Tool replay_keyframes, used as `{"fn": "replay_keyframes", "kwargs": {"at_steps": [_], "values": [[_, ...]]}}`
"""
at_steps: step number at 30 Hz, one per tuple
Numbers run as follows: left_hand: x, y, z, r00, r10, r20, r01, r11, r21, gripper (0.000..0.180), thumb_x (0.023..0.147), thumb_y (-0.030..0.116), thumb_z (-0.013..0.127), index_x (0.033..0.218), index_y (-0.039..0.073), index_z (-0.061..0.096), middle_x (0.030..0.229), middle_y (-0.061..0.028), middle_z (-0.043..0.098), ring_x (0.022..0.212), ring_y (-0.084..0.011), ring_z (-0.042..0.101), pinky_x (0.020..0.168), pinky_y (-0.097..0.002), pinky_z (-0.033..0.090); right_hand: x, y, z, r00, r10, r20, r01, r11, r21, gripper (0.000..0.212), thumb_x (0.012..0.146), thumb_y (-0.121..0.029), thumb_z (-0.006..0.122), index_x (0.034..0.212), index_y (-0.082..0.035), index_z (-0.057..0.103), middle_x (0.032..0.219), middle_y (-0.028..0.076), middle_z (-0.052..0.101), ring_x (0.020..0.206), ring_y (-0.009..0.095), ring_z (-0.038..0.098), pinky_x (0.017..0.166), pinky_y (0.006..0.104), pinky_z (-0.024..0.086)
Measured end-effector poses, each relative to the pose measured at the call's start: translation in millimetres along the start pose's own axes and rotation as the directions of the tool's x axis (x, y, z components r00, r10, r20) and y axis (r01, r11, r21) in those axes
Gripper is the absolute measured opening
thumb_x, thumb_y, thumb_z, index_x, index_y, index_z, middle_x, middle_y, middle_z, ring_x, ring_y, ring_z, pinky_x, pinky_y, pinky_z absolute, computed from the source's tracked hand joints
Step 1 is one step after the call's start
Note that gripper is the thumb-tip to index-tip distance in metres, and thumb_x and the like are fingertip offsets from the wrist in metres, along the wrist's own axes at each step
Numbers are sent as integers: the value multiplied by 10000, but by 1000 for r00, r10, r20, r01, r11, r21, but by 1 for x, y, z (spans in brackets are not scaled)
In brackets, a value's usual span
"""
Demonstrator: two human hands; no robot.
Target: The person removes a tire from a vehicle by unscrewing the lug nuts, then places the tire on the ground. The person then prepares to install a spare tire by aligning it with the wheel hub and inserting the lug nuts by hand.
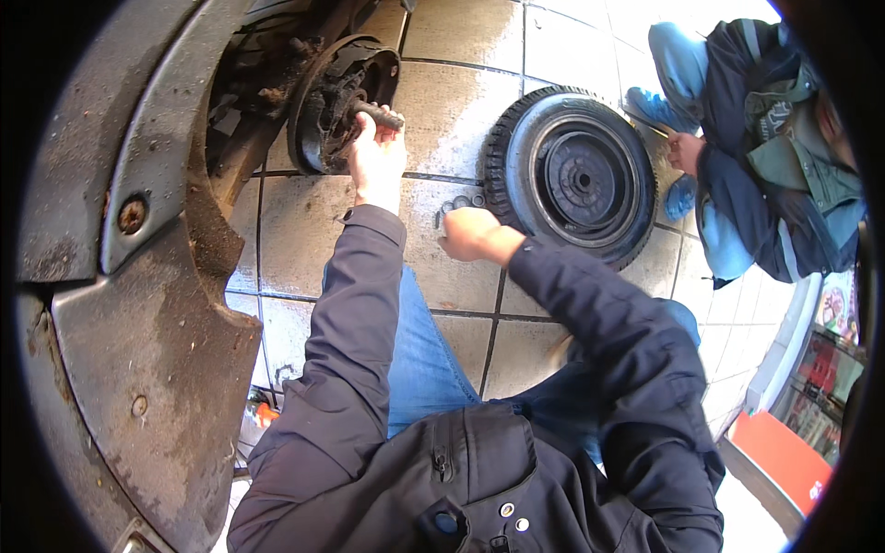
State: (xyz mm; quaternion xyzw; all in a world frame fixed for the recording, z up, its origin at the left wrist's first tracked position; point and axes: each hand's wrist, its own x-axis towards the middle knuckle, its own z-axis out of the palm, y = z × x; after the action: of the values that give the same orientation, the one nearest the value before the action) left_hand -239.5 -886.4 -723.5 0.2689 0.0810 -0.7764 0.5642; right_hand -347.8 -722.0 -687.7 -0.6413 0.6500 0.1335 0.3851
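My left hand (pixel 378 166) reaches up to the exposed brake assembly (pixel 323 111) under the vehicle. Its thumb and fingers are closed around the stub axle (pixel 380 116), a dirty metal shaft that sticks out from the assembly. My right hand (pixel 472 235) is curled low over the tiled floor, between my knees and the assembly. Whatever its fingers may hold is hidden. Just beyond it lie several small dark ring-shaped parts (pixel 463 201). Right of these, a tyre on a black steel wheel (pixel 583 180) lies flat on the tiles.
A rusty, dirt-caked fender (pixel 147 369) fills the left side. Across the wheel, another person crouches in blue jeans (pixel 682 69), a hand (pixel 685 152) holding a thin tool. An orange-capped bottle (pixel 263 412) stands at lower left. An orange-red panel (pixel 784 461) is at lower right.
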Motion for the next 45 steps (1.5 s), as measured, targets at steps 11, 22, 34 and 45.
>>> {"fn": "replay_keyframes", "kwargs": {"at_steps": [11,22,34,45], "values": [[-11,15,2,1000,-6,19,4,995,98,371,1040,228,606,1284,-46,553,1197,-165,629,1137,-267,592,1086,-446,468,68,6,134,989,13,-149,5,993,116,227,867,-113,610,1016,5,734,1132,240,711,1079,371,702,903,455,582],[-27,20,16,998,-11,-60,35,916,400,441,1027,357,637,1259,-17,605,1233,-143,642,1165,-266,582,1076,-421,435,76,18,108,957,-198,-211,157,968,-198,250,858,-136,640,1052,10,703,1101,241,687,1066,377,689,894,447,581],[-12,16,13,998,56,23,-61,911,408,441,1092,291,481,1384,-38,453,1324,-213,611,1265,-336,570,1126,-514,420,69,-5,-98,807,-13,-591,341,827,447,354,879,-363,710,927,-14,744,894,224,737,883,374,738,819,459,574],[-7,18,8,992,119,52,-130,925,356,334,1087,214,508,1239,-83,518,1178,-234,621,1104,-322,642,1001,-415,536,84,-11,-89,734,2,-679,401,806,436,463,913,-459,706,897,2,753,830,212,724,842,378,729,780,459,565]]}}
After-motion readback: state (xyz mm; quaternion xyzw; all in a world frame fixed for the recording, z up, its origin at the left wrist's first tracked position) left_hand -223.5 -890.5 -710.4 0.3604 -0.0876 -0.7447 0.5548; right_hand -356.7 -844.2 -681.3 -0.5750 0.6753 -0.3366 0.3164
